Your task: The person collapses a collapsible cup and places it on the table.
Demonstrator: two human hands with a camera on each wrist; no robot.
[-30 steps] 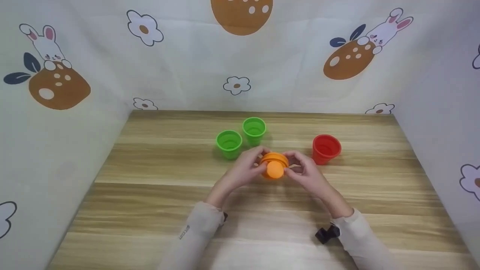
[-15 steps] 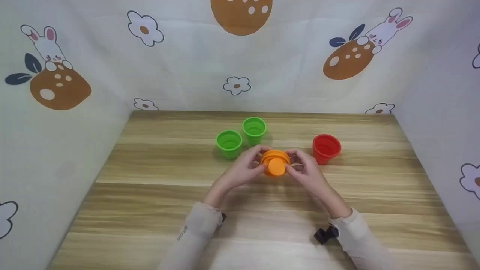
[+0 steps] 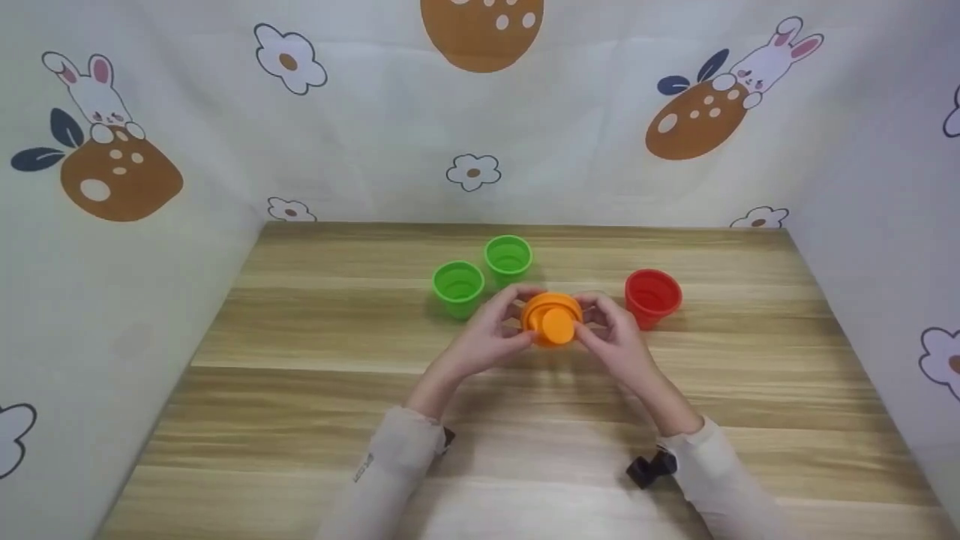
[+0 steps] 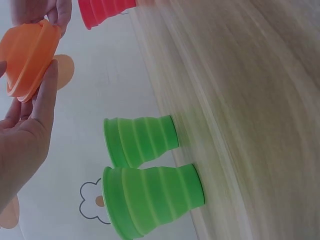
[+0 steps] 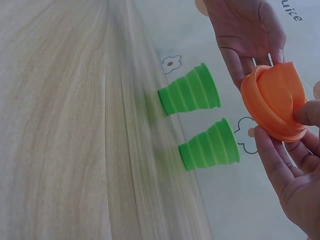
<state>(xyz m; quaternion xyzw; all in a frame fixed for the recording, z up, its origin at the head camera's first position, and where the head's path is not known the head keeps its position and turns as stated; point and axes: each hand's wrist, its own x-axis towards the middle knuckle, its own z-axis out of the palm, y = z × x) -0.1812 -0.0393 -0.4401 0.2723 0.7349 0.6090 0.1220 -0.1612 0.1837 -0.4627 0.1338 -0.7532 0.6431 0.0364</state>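
Observation:
Both hands hold an orange collapsible cup (image 3: pixel 557 325) between them, raised over the table. My left hand (image 3: pixel 495 330) grips its left side, and my right hand (image 3: pixel 611 330) grips the right side with the thumb pressed by the base. The cup is partly folded, with its round base turned toward me and its wider rim away. In the right wrist view the orange cup (image 5: pixel 272 102) has a dented, buckled wall beside the thumb. Seen from the left wrist, the left fingers (image 4: pixel 46 95) support the cup (image 4: pixel 30 57) at its rim.
Two green collapsible cups, one nearer (image 3: pixel 458 289) and one farther (image 3: pixel 508 256), stand upright and extended beyond my left hand. A red cup (image 3: pixel 653 296) stands upright to the right, just past my right hand. Patterned cloth (image 3: pixel 375 135) surrounds the wooden table (image 3: pixel 300 420) on the visible sides.
The orange cup has risen slightly away from me in the head view and tilted, its base shifting a little right. Both hands keep their grip; the green and red cups stay put.

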